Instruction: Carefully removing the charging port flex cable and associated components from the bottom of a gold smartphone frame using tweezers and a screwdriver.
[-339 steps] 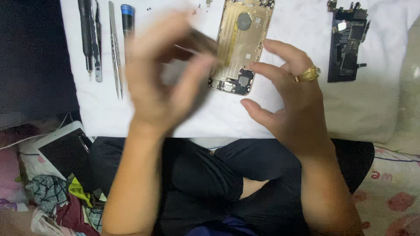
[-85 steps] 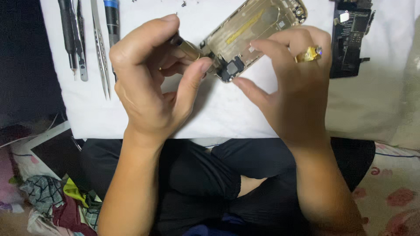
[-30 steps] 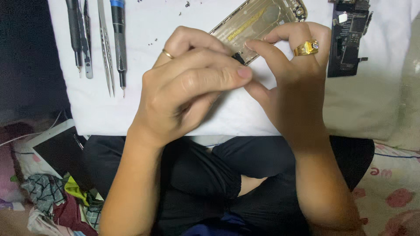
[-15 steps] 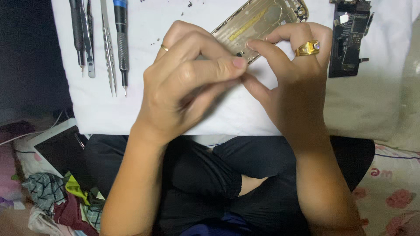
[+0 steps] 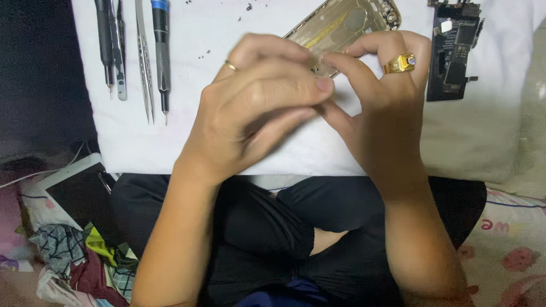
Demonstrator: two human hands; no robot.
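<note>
Nearest the camera lie the person's crossed legs in dark clothing [image 5: 267, 227], with a heap of patterned cloth [image 5: 62, 256] and a dark flat tablet with a pale edge [image 5: 79, 187] off to the left side. Above the lap the two bare hands meet over the white cloth-covered counter [image 5: 187, 142].

Compared with a few seconds ago, the left hand [image 5: 256, 108] has rolled over so that its back now faces the camera and hides the lower end of the gold-coloured metal phone housing [image 5: 347, 25], where a small dark part showed before; over the last half second little has shifted. I judge the work has settled into fine handling at that hidden end.

The left fingers [image 5: 296, 88] are curled and pressed close together, tips meeting the right hand; what they pinch, if anything, I cannot tell. The right hand [image 5: 381, 108], wearing a gold ring with a small stone [image 5: 401, 62], has its fingers [image 5: 347, 65] bent onto the housing's edge, gripping it; the housing is tilted, its upper end free near the counter's far edge.

Farther off lie a row of slim dark screwdrivers and steel tweezers [image 5: 136, 51] at left, scattered tiny dark screws [image 5: 247, 7], and a black circuit board [image 5: 455, 51] at right.
</note>
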